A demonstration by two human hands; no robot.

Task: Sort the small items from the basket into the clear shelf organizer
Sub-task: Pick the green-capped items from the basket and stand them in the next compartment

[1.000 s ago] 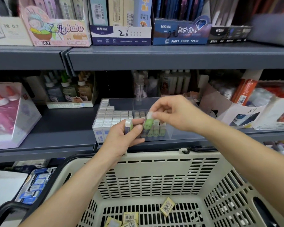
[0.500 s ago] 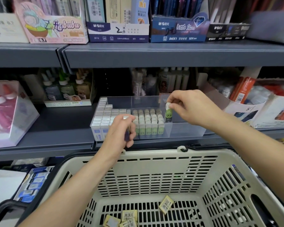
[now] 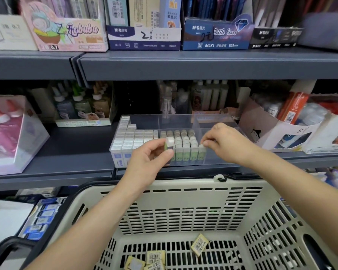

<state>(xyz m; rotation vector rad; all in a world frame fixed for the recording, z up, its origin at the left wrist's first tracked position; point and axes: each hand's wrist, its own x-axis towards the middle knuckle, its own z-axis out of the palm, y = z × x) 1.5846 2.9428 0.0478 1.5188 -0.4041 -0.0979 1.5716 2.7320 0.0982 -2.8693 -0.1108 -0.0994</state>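
Observation:
A clear shelf organizer point(image 3: 219, 121) stands on the middle shelf. Its left part holds rows of white boxed erasers point(image 3: 134, 136); beside them stand rows of small green glue sticks point(image 3: 184, 147) with white caps. My left hand point(image 3: 146, 162) pinches one small green and white item point(image 3: 169, 145) at the organizer's front wall. My right hand point(image 3: 224, 143) holds the cap of a green glue stick point(image 3: 201, 152) at the right end of the front row. Below, a beige slotted basket point(image 3: 183, 209) holds several small yellow barcode-labelled erasers point(image 3: 199, 244).
Upper shelf point(image 3: 203, 64) carries pencil-lead display boxes. A pink bottle box point(image 3: 10, 131) stands at left, a torn cardboard box point(image 3: 271, 131) of correction items at right. Glue bottles stand behind the organizer. Blue packs point(image 3: 41, 217) lie on the lower shelf left of the basket.
My right hand carried the green glue stick from in front of the organizer down into the right end of the front row. My left hand lifted slightly with its item.

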